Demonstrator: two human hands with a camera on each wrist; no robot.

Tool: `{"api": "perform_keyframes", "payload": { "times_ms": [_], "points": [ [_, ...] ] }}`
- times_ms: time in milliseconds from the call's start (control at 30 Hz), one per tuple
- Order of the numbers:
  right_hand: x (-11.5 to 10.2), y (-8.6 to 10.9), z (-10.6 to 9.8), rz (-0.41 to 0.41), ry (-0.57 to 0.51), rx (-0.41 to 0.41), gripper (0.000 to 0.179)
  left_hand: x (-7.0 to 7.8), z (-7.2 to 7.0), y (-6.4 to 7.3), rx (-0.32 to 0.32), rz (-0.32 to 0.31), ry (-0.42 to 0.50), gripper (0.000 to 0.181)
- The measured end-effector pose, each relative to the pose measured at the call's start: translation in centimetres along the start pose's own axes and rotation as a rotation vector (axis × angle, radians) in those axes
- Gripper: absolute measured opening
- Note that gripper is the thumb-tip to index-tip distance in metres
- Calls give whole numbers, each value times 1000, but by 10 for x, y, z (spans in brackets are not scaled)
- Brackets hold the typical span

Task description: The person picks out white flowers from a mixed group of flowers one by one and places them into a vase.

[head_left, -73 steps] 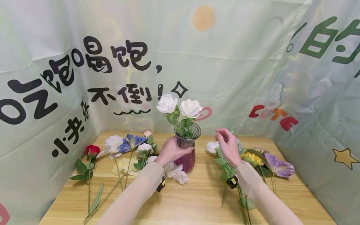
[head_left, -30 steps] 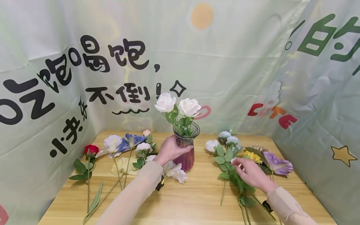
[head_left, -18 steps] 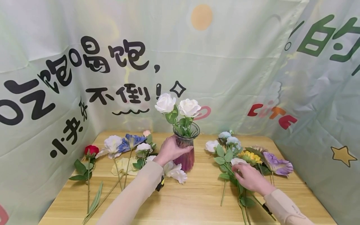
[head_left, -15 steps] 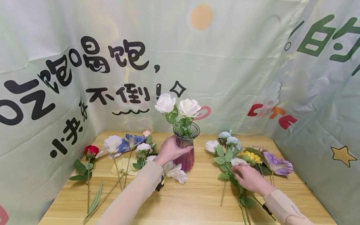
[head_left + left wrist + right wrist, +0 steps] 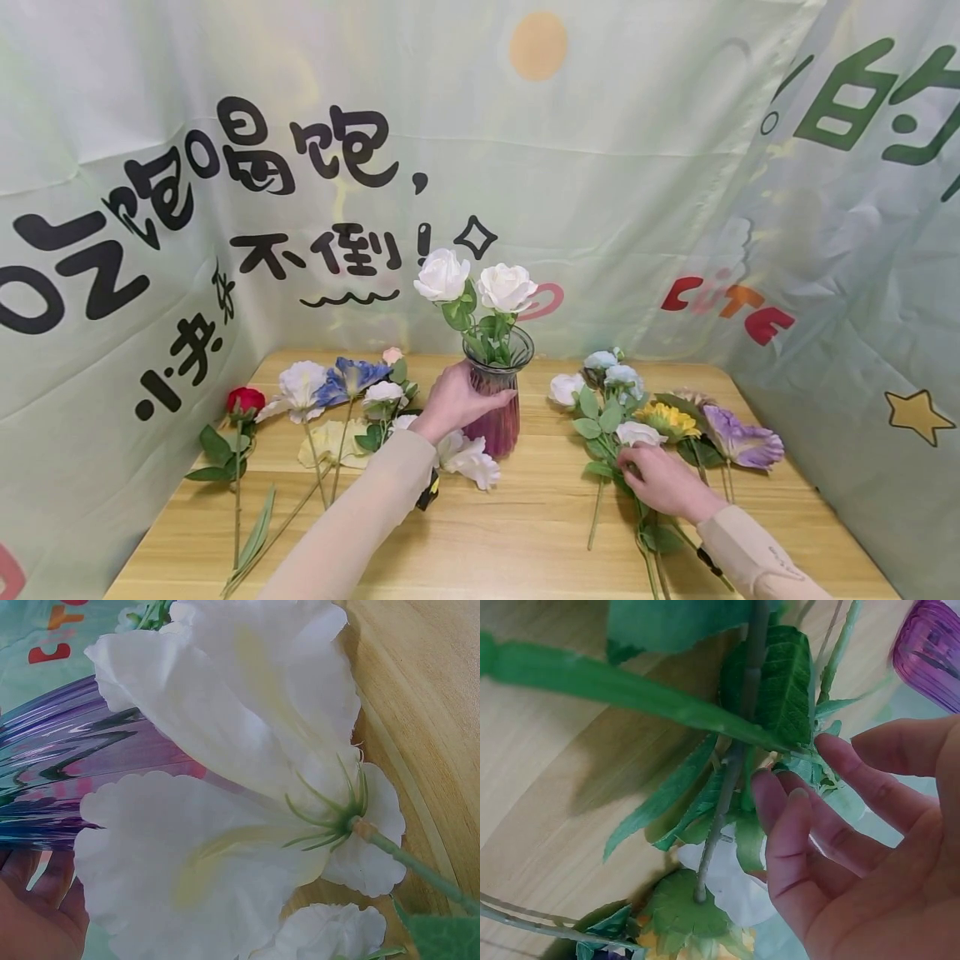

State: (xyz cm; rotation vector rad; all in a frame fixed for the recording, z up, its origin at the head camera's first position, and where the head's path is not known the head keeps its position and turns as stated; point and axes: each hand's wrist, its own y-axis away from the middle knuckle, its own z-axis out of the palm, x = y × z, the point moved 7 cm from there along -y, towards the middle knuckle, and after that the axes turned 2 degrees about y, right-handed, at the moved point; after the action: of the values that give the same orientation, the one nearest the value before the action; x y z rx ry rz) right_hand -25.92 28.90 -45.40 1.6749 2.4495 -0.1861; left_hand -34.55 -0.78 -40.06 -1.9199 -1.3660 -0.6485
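My left hand (image 5: 461,402) grips the ribbed glass vase (image 5: 495,417), grey at the rim and purple-pink below. Two white roses (image 5: 506,287) stand in it. In the left wrist view, a large white flower (image 5: 225,735) hides part of the vase. My right hand (image 5: 667,477) is bent low among the right-hand flowers, just below a white rose (image 5: 639,433). The right wrist view has its loosely bent fingers (image 5: 855,855) beside green stems (image 5: 727,780) and leaves, thumb apart from the other fingertips.
On the right of the wooden table (image 5: 495,542) lie pale blue flowers (image 5: 622,379), a yellow flower (image 5: 667,419) and a purple flower (image 5: 742,439). A red rose (image 5: 243,402), a blue flower (image 5: 352,379) and several pale ones lie left. A printed cloth (image 5: 600,208) surrounds the table.
My right hand has come down from beside the vase to the right-hand flowers, then shifted slightly, uncovering the white rose. My left hand has stayed on the vase.
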Motion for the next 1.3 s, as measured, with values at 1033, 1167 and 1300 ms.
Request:
{"api": "perform_keyframes", "payload": {
  "times_ms": [1033,1167,1300],
  "points": [
    [18,11,0,97,-130,40,17,-1,0,1,-4,-7,25,62],
    [19,11,4,88,-173,19,17,-1,-1,1,-4,-8,27,64],
    [19,11,7,94,-218,5,18,-1,0,1,-8,-14,21,64]
  ]
}}
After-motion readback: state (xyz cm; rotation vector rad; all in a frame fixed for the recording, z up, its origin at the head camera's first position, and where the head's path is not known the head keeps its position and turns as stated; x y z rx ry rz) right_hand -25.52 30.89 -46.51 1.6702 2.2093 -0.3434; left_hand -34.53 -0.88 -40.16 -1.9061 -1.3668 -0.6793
